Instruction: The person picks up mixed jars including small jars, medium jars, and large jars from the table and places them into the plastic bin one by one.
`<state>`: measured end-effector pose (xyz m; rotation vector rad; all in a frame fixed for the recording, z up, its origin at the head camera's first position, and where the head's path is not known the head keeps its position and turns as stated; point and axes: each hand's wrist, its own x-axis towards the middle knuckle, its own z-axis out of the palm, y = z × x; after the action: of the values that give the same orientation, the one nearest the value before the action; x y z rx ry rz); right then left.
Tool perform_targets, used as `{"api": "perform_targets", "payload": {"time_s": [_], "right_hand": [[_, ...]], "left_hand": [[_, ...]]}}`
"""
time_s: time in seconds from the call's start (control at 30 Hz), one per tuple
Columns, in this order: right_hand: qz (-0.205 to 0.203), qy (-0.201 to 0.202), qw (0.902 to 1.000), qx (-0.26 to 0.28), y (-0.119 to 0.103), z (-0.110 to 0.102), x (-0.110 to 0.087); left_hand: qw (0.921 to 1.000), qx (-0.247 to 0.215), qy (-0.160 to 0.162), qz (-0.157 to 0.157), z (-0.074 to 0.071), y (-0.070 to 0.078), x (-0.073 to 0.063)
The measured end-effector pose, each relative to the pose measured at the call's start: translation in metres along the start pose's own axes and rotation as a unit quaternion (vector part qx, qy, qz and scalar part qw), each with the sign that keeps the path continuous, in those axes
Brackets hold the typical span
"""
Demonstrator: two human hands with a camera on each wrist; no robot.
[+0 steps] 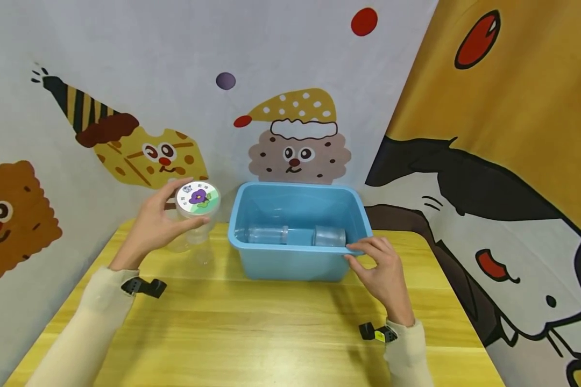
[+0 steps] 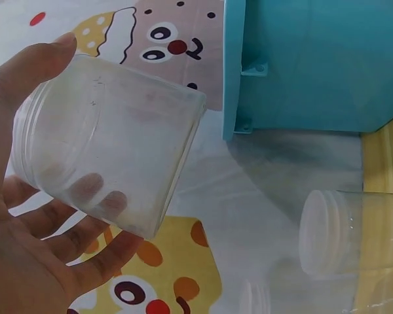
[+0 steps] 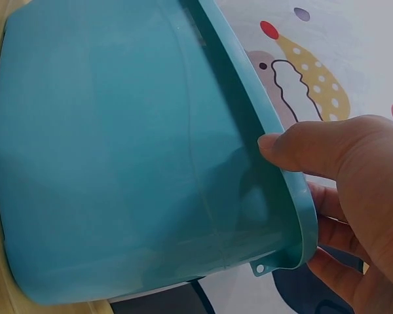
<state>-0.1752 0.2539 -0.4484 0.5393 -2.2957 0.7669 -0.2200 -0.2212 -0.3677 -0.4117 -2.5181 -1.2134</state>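
Note:
My left hand (image 1: pixel 151 226) grips a clear plastic jar (image 1: pixel 197 198) and holds it above the table, left of the blue bin (image 1: pixel 290 266). On the jar's round top is a white and green label with a purple flower. The left wrist view shows the thumb on one side of the see-through jar (image 2: pixel 118 140) and fingers on the other. My right hand (image 1: pixel 381 271) pinches the bin's front rim near its right corner, thumb outside and fingers over the edge. Two clear jars lie inside the bin, one to the left (image 1: pixel 268 235) and another to the right (image 1: pixel 329 236).
More clear jars stand on the wooden table (image 1: pixel 271 333) below the held one, including one jar (image 2: pixel 354 229) plain in the left wrist view. A cartoon-printed cloth (image 1: pixel 290 48) hangs close behind the bin and along the table's left side.

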Motion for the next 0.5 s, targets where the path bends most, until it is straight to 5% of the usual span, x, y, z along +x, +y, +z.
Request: {"api": "perform_targets", "payload": {"time_s": [0.5], "right_hand": [[0.005, 0.0, 1.0, 0.0, 0.0, -0.001, 0.0]], "left_hand": [[0.9988, 0.021, -0.038, 0.024, 0.009, 0.018, 0.025]]}}
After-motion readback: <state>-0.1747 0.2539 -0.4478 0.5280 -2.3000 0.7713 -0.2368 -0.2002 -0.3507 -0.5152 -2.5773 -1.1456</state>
